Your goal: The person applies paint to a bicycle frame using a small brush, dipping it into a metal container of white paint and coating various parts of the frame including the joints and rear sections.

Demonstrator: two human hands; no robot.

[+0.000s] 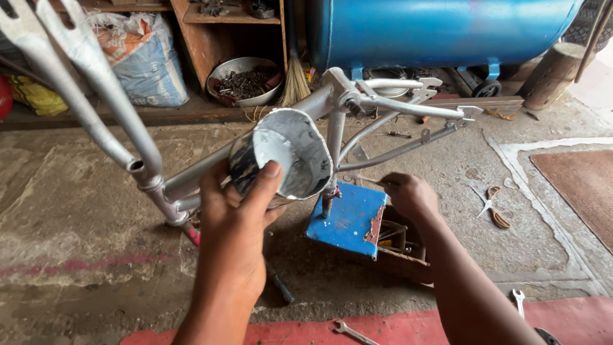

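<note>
Left hand, lower centre, fingers wrapped round a paint-smeared cut plastic cup with white paint inside, thumb on rim. Right hand, centre right, fingers pinching a thin brush handle; bristles hidden behind the cup. Silver-painted bicycle frame crosses mid-frame, fork cut off at upper left, resting on a chipped blue wooden box. Scissors and spanners lie on the concrete floor, right side. Blue metal drum top, partly cut off.
</note>
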